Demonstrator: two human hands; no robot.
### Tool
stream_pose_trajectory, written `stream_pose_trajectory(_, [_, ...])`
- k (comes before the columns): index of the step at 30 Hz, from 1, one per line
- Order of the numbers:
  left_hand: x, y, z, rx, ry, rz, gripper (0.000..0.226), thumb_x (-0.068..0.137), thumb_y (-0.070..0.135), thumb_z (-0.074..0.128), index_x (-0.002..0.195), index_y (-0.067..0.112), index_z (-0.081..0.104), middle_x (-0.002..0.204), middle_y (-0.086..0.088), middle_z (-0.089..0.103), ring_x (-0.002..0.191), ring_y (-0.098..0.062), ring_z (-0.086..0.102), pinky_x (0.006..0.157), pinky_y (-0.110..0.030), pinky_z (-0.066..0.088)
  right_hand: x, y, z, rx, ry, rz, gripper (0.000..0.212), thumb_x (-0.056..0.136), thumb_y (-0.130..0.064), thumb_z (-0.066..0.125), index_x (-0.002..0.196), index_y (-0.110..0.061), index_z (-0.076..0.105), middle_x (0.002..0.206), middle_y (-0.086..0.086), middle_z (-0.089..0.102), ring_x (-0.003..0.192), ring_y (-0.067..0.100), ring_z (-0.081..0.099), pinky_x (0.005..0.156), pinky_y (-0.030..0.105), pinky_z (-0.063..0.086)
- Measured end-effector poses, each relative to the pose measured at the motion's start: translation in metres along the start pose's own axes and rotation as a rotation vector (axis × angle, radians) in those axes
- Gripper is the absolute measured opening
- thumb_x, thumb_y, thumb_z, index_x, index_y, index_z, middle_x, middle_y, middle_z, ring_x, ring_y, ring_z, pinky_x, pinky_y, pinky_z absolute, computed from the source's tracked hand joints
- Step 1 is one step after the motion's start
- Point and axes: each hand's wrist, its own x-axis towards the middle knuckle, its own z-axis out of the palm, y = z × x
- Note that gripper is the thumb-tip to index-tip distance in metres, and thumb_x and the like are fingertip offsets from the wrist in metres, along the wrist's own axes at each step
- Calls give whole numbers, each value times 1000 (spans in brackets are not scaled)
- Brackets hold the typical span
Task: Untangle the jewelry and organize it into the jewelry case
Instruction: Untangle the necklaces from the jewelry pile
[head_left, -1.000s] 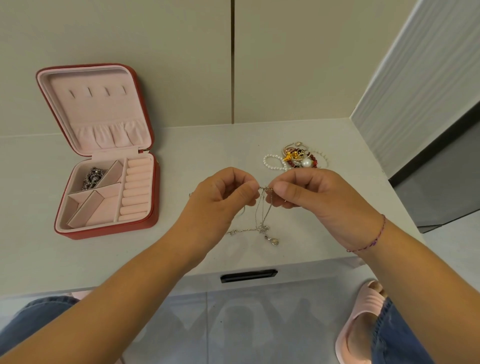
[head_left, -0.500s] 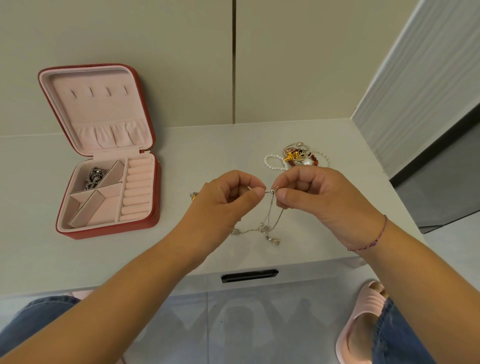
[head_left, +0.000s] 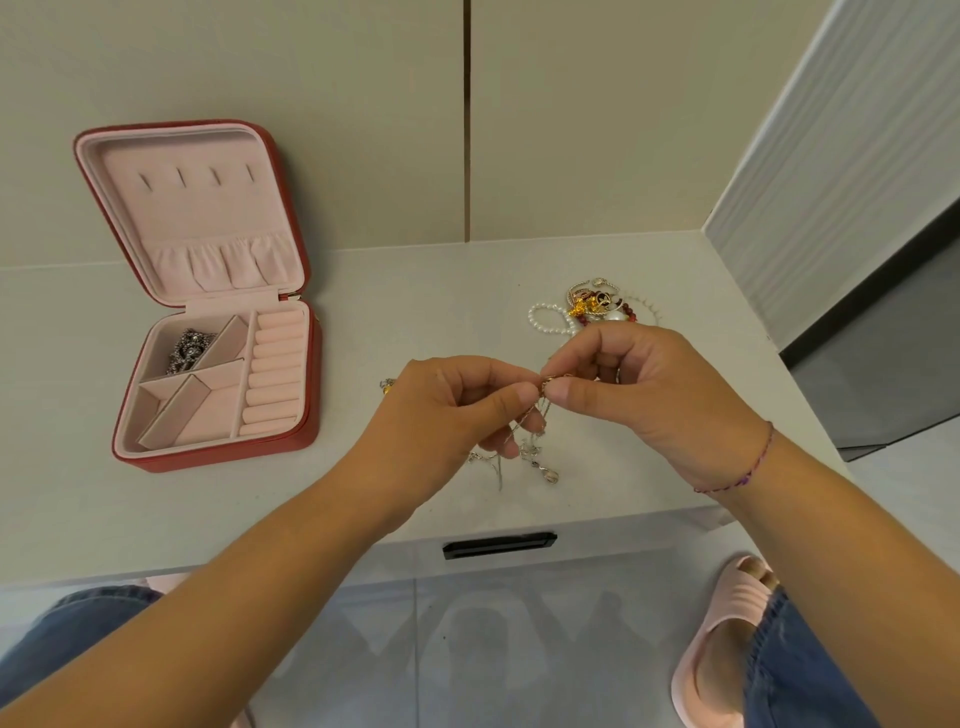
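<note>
One wide-angle camera, worn on the person's head, looks forward and steeply down at the pale desk (head_left: 415, 312) from close range. The left hand (head_left: 441, 410) and right hand (head_left: 649, 395), pinching a thin chain (head_left: 535, 452), sit mid-frame. The jewelry case (head_left: 218, 457) lies left, the wall (head_left: 311, 78) fills the top, and the floor (head_left: 519, 649) runs along the bottom.

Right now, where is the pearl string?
Head view: the pearl string lies on the table's right side, at the jewelry pile's left edge, beyond the right hand.

Left grip (head_left: 447, 415) and right grip (head_left: 649, 395) pinch, thumb tips meeting.
</note>
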Motion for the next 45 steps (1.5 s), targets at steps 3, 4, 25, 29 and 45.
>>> stream_pose_trajectory(3, [0, 0, 0, -19, -7, -14, 14, 90, 10, 61, 98, 13, 73, 74, -5, 72, 47, -12, 56, 55, -20, 48, 1, 1, 0, 5, -4, -4, 9, 78, -2, 70, 80, -11, 68, 72, -2, 62, 67, 2, 55, 63, 13, 46])
stream_pose_trajectory(4, [0, 0, 0, -27, -13, -20, 15, 90, 9, 61, 99, 12, 73, 75, -6, 72, 45, -12, 55, 53, -21, 48, 1, 0, 0, 8, -2, -6, 9, 78, -2, 70, 81, -10, 68, 71, -4, 62, 66, 1, 54, 63, 13, 46])
stream_pose_trajectory(25, [1, 0, 0, 55, 72, 20, 10, 90, 20, 59, 83, 21, 65, 103, 13, 69, 96, -3, 62, 81, -10, 45, -1, -2, -1, 92, 23, 70, 6, 83, 3, 62, 84, -3, 64, 84, 8, 72, 82, 14, 69, 77, 19, 53])
stream_pose_trajectory(29, [1, 2, -2, -37, 28, -6, 21, 85, 31, 55, 67, 28, 65, 85, 2, 72, 96, -13, 65, 97, -29, 43, 0, -4, -3, 105, 49, 74, 8, 84, 5, 59, 83, -3, 62, 73, 6, 70, 71, 15, 65, 71, 19, 51])
stream_pose_trajectory(45, [-3, 2, -3, 63, -142, -96, 32, 88, 26, 64, 119, 34, 60, 58, -8, 66, 34, -14, 43, 38, -19, 35, 0, -4, -4, 190, -6, 115, 16, 73, -14, 64, 87, -5, 62, 67, 5, 67, 58, 13, 59, 68, 28, 56])
